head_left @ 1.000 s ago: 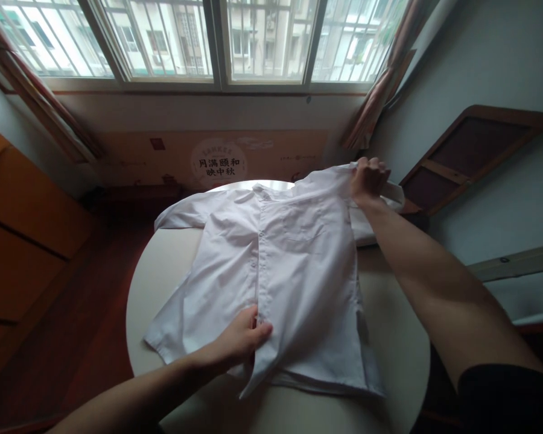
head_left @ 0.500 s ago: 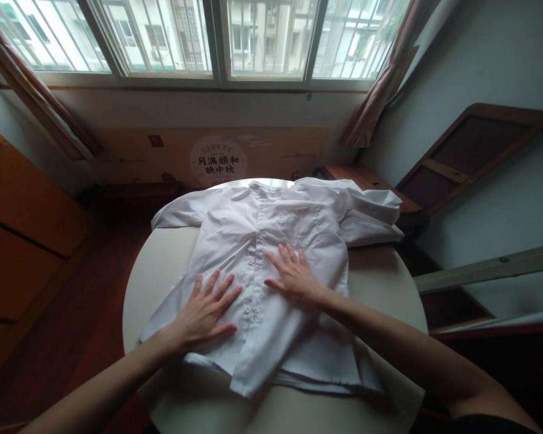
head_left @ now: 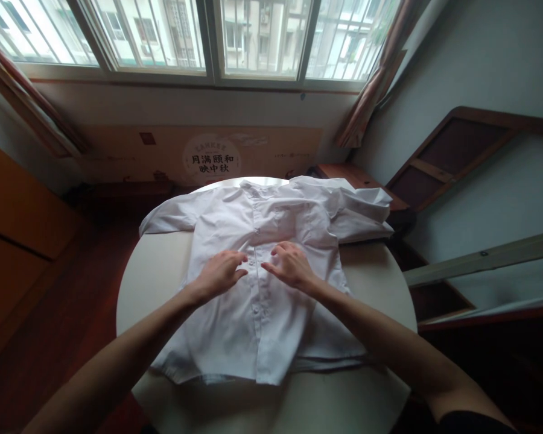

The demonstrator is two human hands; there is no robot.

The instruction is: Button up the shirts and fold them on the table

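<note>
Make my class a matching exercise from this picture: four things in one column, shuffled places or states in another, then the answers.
1. shirt
2. table
3. left hand
4. right hand

A. on the pocket side of the button line
B. white, spread out
C. across the button line from the pocket
D. round-edged, underneath

Pairs: 1-B, 2-D, 3-C, 4-A

We reached forward with both arms, the left forearm (head_left: 149,322) and right forearm (head_left: 371,328) bare and slanting inward. Our left hand (head_left: 221,269) faced our right hand (head_left: 292,264) across a small gap, backs upward. On the left, the fingers (head_left: 238,257) bent loosely, with the thumb (head_left: 241,273) apart from them; on the right, the fingers (head_left: 282,247) curled and the thumb (head_left: 268,267) pointed leftward. Both wrists angled toward the middle.
</note>
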